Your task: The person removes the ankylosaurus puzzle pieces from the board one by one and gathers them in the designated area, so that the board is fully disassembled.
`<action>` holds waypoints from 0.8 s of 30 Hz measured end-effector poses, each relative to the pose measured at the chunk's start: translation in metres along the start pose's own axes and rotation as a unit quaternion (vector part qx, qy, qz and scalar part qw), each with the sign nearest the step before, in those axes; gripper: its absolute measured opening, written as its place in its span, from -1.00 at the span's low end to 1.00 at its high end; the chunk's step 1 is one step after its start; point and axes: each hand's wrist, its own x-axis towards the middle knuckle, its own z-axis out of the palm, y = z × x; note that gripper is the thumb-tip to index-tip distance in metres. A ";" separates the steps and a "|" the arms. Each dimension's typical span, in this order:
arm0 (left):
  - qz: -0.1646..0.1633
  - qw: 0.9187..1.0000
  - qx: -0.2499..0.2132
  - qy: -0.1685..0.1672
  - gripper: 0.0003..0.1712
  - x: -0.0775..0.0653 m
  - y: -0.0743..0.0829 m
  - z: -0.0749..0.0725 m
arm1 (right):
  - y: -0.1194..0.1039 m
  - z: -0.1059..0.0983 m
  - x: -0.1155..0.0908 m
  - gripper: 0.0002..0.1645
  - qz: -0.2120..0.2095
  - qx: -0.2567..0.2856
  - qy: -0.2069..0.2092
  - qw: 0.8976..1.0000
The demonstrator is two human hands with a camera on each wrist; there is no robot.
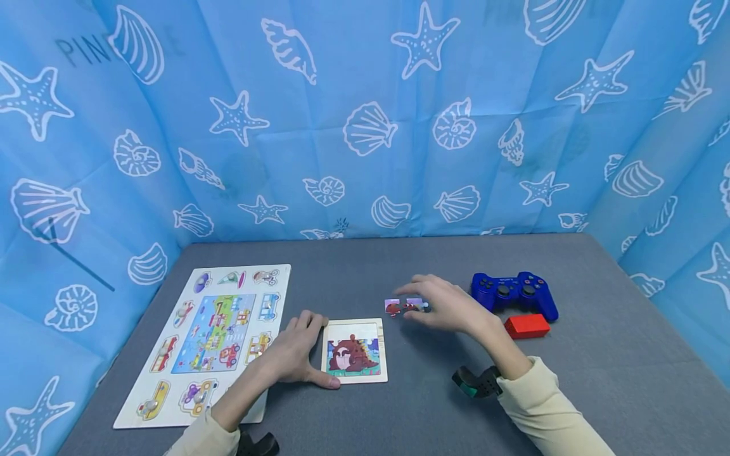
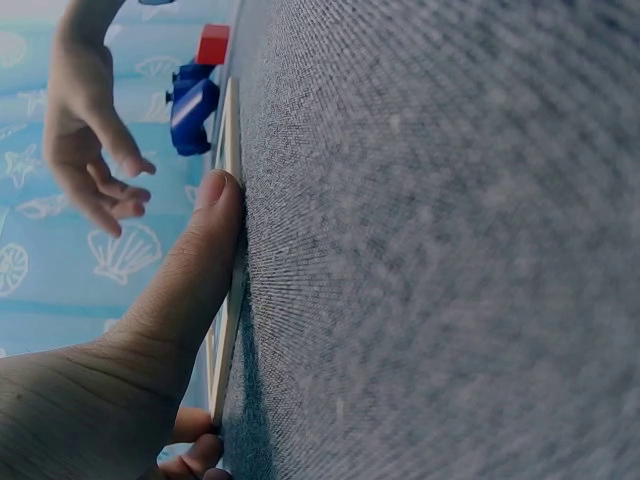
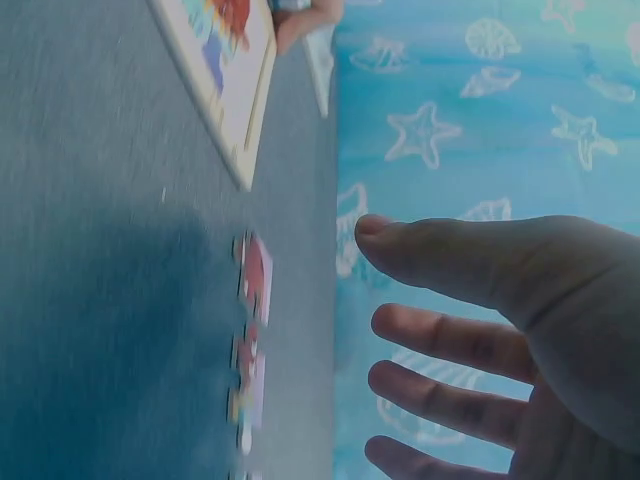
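A small wooden jigsaw tray [image 1: 384, 354] lies flat, its picture of a brown spiky-backed animal partly filled and its upper part bare. My left hand [image 1: 293, 351] grips the tray's left side, thumb [image 2: 215, 205] on the near edge and fingers toward the far left corner. My right hand [image 1: 445, 306] hovers with fingers spread and nothing in them. Below and beside it lie loose jigsaw pieces, one pink and red piece [image 1: 392, 306] and another piece [image 1: 414, 303] partly covered by the fingers. In the right wrist view those pieces sit flat on the cloth, apart from the hand.
A large peg puzzle board [image 1: 276, 316] with vehicle pictures lies left, partly under my left forearm. At the right are a blue game controller [image 1: 515, 292] and a red block [image 1: 527, 326]. A blue shell-patterned curtain [image 1: 365, 177] stands behind the grey table [image 1: 399, 418].
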 end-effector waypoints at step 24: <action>0.010 1.000 -0.006 -0.010 0.27 0.000 -0.006 -0.001 | -0.064 0.035 0.027 -0.56 -0.086 0.068 -0.037 0.993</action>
